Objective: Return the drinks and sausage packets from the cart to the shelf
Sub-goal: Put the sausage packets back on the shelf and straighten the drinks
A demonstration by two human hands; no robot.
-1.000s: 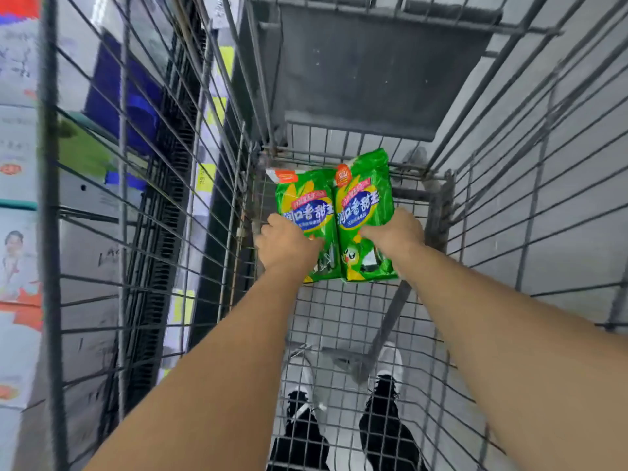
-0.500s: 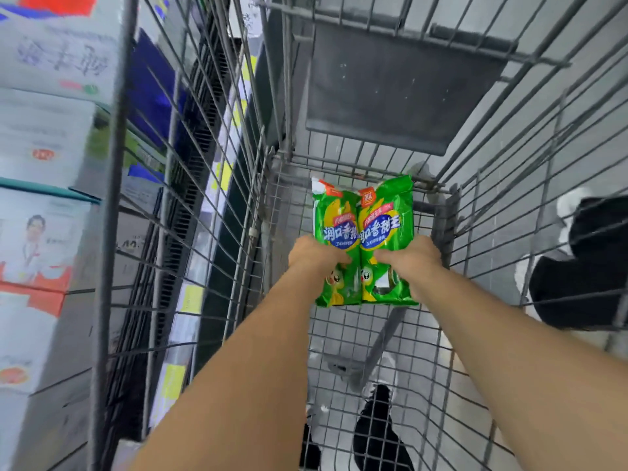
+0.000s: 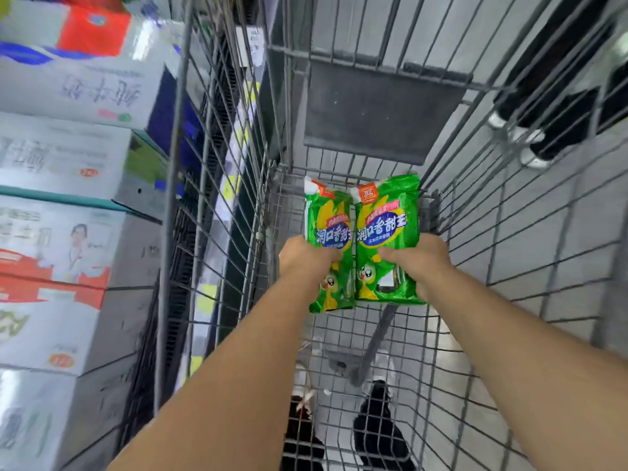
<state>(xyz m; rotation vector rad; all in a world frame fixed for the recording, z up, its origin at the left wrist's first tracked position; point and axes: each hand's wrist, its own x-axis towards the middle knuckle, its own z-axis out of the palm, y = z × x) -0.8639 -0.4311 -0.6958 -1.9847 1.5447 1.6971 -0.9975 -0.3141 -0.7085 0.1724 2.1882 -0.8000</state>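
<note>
Two glossy green plastic sausage packets, flat and rectangular, held upright side by side inside a grey wire-mesh shopping cart, edges touching. Left hand grasping the left green packet at mid-height, fingers curled over its crinkled front. Right hand grasping the right green packet likewise. Both raised above the cart's grid floor. Beyond the cart's left wall, blurred stacked white cardboard cartons on shelving. Below the mesh, black shoes on grey floor.
</note>
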